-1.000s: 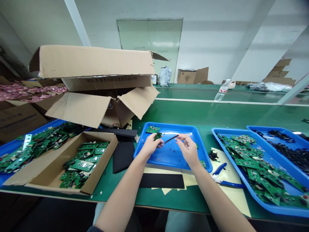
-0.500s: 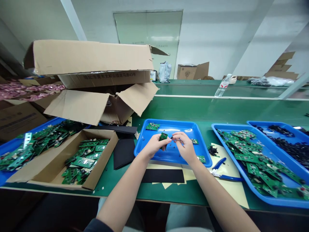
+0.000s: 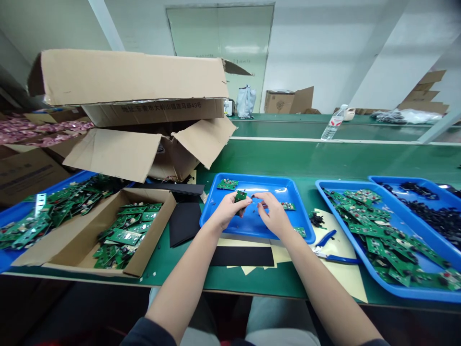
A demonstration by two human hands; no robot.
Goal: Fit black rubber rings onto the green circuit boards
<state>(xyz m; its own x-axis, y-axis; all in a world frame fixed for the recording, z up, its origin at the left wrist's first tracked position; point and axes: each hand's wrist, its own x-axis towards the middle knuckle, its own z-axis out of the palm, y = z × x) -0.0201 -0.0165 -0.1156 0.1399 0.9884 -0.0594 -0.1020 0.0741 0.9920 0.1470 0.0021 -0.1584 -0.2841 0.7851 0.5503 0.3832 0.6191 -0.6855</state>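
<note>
Your left hand [image 3: 228, 211] pinching small green circuit board [image 3: 240, 196] by its edges, fingers closed, board held up over blue plastic tray [image 3: 248, 176]. Right hand [image 3: 275, 215] curled, fingertips [image 3: 260, 199] right by board; can't tell if they're holding anything. Board's light, stiff, probably brittle, so grab edges, not parts. Blue-handled pliers [image 3: 340, 258] just right of tray; cardboard box of boards [image 3: 154, 197] left, on green tabletop [image 3: 306, 158].

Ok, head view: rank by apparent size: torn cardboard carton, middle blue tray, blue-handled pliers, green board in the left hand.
1. Torn cardboard carton
2. Middle blue tray
3. Blue-handled pliers
4. Small green circuit board, held in the left hand
</note>
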